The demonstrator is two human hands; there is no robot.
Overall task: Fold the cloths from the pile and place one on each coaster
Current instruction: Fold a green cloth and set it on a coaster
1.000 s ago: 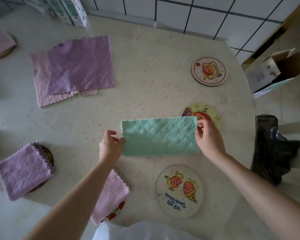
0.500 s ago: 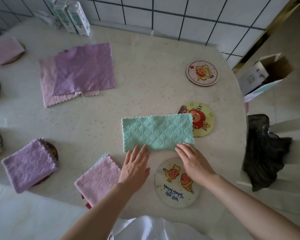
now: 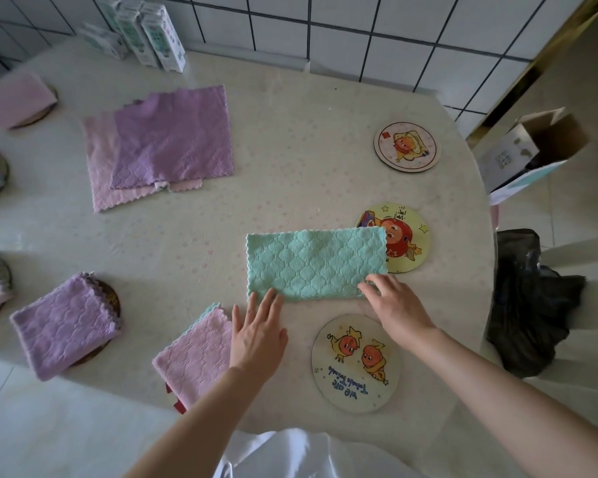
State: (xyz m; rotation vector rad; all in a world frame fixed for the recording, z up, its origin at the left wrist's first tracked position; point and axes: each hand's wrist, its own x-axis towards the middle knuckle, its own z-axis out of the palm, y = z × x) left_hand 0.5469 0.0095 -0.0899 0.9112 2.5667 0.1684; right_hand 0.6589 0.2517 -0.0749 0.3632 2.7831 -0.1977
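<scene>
Both hands sit on the near edge of the green cloth [image 3: 315,263], which lies folded in half, flat on the counter [image 3: 290,167], its right end overlapping the yellow coaster [image 3: 411,243]. Left hand [image 3: 258,336]: fingers straight and close together, tips pressing the near-left corner; right hand [image 3: 399,305]: fingers spread, lightly bent, resting on the near-right corner, not clamped round it. Front coaster [image 3: 356,363] lies just beside the cloth's near edge, far coaster [image 3: 407,146] beyond it, and the pile [image 3: 170,143] of purple and pink cloths is well apart, far left.
</scene>
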